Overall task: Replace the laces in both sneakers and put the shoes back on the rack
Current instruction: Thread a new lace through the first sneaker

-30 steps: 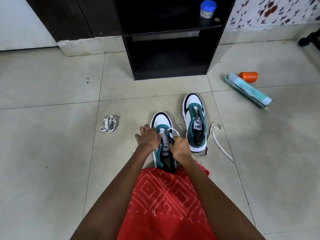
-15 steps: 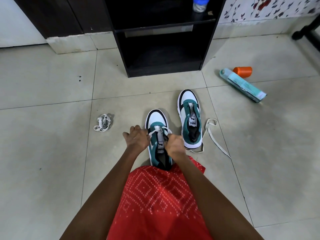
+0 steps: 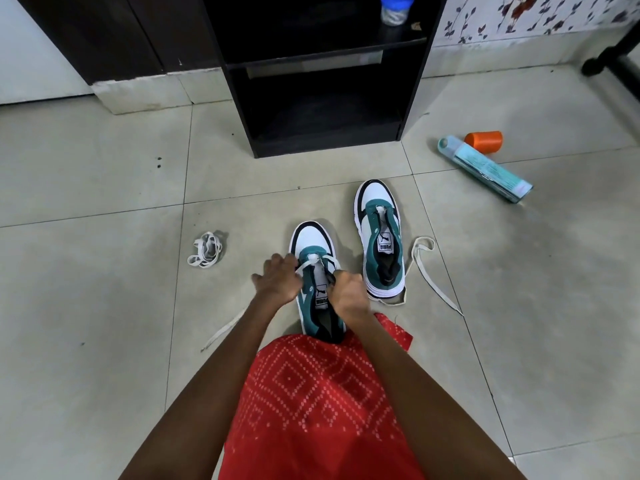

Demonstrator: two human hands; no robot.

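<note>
Up on the rack (image 3: 412, 81) shelf: blue-lidded jar (image 3: 396, 10) | near sneaker (image 3: 311, 237): left hand (image 3: 278, 280) and right hand (image 3: 349, 289) each pinching its white lace (image 3: 313, 263)

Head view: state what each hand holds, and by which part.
Both hold the white lace on the nearer sneaker. The left hand pinches its left strand, the right hand its right strand, each just beyond the front eyelets.

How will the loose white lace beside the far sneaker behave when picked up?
The loose lace lies in curves with a loop, so it is probably floppy and would dangle. It looks flat and thin, so likely very light.
</note>
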